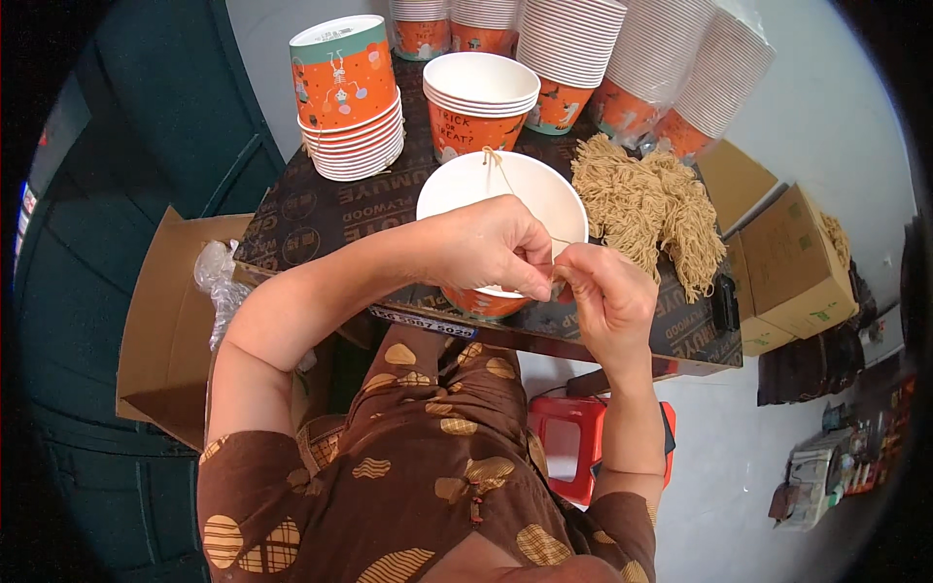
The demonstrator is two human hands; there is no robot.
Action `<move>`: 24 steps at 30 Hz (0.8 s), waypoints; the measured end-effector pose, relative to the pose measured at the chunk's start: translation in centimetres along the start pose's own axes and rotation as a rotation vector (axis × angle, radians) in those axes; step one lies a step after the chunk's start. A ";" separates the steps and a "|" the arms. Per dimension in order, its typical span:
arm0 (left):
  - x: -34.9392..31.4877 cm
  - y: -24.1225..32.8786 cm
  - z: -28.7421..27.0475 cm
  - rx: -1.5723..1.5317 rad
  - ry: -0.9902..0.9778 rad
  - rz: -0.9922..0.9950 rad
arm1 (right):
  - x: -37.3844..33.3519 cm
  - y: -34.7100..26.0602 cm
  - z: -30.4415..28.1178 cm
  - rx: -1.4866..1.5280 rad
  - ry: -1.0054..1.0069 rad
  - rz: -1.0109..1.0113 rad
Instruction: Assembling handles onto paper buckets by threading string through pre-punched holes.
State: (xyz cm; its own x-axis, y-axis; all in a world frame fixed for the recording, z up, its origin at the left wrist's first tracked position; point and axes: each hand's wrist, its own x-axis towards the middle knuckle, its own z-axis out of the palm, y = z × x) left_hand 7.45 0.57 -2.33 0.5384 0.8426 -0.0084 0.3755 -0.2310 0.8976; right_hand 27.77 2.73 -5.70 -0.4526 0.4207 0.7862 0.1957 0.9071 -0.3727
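Note:
A white-lined paper bucket [452, 191] with an orange printed outside stands at the near edge of the table. Tan twine [500, 171] is knotted at its far rim and runs down into the bucket. Over the near right rim, my left hand [496, 245] is closed, thumb and fingers pinching the twine. My right hand [614, 290] meets it there, its fingers also closed on the twine. The fingertips nearly touch and hide the end of the twine and part of the rim. To the right lies a thick bundle of cut tan twine [651, 209].
Behind the bucket stands a short stack of matching buckets [476, 131]; an upside-down stack [345, 92] is at left. Tall stacks [569, 49], some in clear plastic, line the back. Cardboard boxes [792, 262] flank the dark plywood table [321, 219]. A red stool [564, 432] is below.

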 end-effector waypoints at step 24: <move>0.2 -0.1 0.3 -0.091 -0.011 -0.025 | 1.9 1.3 -0.3 0.060 -0.101 -0.100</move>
State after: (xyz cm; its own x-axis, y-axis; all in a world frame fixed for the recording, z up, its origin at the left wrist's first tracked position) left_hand 7.71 0.62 -2.53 0.5383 0.8420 -0.0355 0.3193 -0.1648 0.9332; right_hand 27.46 4.73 -4.59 -0.5533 0.3222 0.7681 0.0946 0.9405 -0.3263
